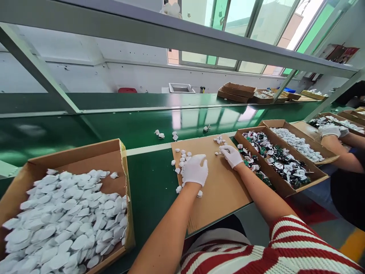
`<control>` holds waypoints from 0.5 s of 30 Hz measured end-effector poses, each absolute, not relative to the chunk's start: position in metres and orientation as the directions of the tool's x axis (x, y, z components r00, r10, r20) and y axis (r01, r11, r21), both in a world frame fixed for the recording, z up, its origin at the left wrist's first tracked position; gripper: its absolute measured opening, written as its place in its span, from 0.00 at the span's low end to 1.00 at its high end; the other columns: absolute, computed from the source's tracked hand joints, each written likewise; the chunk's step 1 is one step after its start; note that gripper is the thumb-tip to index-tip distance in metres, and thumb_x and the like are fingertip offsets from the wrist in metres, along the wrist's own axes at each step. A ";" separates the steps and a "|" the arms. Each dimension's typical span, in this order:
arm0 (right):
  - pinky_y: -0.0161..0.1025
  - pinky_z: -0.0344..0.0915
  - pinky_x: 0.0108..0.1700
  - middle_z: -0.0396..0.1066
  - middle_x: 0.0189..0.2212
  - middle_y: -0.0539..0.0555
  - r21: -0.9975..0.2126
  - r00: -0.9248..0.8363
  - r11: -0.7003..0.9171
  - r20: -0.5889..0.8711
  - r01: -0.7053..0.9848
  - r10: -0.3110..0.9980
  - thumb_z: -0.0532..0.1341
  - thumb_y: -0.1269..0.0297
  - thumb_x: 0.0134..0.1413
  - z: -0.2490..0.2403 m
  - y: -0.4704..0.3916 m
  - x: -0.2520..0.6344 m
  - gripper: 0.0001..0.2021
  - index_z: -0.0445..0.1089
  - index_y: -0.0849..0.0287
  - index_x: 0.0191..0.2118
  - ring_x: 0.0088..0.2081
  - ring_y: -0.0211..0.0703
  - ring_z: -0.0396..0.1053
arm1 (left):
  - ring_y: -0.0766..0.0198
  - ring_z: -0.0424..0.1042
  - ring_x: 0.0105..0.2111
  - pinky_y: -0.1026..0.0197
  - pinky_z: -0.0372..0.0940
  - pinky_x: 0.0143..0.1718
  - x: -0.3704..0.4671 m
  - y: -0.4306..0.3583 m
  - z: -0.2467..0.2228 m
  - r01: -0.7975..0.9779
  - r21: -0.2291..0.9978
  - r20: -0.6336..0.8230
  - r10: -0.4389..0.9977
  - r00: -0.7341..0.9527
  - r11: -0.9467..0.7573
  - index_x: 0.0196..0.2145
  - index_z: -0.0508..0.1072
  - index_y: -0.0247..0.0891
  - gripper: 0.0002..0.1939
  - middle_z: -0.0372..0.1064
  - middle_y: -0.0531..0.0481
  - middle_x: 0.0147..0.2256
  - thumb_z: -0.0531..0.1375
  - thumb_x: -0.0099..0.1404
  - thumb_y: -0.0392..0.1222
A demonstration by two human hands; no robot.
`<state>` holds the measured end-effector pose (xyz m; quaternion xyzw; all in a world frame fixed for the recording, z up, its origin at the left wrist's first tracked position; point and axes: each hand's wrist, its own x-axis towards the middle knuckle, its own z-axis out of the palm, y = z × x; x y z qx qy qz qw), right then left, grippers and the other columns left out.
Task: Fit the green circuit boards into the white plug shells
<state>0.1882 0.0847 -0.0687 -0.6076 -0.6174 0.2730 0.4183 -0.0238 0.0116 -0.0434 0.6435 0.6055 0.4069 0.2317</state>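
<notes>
My left hand (195,170), in a white glove, is over the left part of a brown cardboard sheet (218,190). Its thumb stands apart from the fingers, and I see nothing held in it. Around it lie several small white plastic pieces (181,164), some partly covered by the glove. My right hand (231,156), gloved too, reaches to the sheet's right side. Its fingertips are drawn together at a small white piece (217,153), just below a little cluster of white pieces (219,139).
A cardboard box of white pieces (65,217) stands left. On the right are a divided box of dark and white small parts (281,158) and a box of white parts (298,144). A co-worker's gloved hands (332,130) work beyond. Loose parts (175,136) lie on the green surface.
</notes>
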 end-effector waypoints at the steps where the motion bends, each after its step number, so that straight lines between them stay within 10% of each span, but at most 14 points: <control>1: 0.46 0.74 0.45 0.78 0.37 0.60 -0.838 0.093 0.107 0.184 0.535 0.979 0.62 0.52 0.57 -0.069 0.084 0.187 0.16 0.75 0.62 0.41 0.35 0.46 0.76 | 0.56 0.75 0.52 0.54 0.67 0.58 -0.025 0.012 -0.045 0.595 0.787 0.248 0.967 -0.065 -0.162 0.46 0.80 0.42 0.13 0.79 0.47 0.49 0.61 0.65 0.37; 8: 0.48 0.68 0.58 0.80 0.39 0.55 -0.859 -0.056 0.119 0.105 0.498 0.993 0.70 0.71 0.46 -0.056 0.072 0.183 0.08 0.81 0.54 0.35 0.47 0.50 0.76 | 0.53 0.74 0.52 0.51 0.66 0.59 -0.031 0.015 -0.046 0.654 0.742 0.295 0.948 -0.121 -0.147 0.43 0.82 0.45 0.12 0.80 0.49 0.47 0.61 0.64 0.38; 15: 0.32 0.71 0.23 0.78 0.47 0.55 -0.981 -0.044 -0.011 -0.020 0.196 0.999 0.64 0.60 0.58 -0.045 0.070 0.198 0.18 0.76 0.55 0.53 0.33 0.40 0.76 | 0.56 0.78 0.46 0.57 0.72 0.51 -0.029 0.007 -0.040 0.667 0.738 0.299 0.936 -0.186 -0.103 0.42 0.82 0.47 0.11 0.80 0.53 0.45 0.62 0.62 0.40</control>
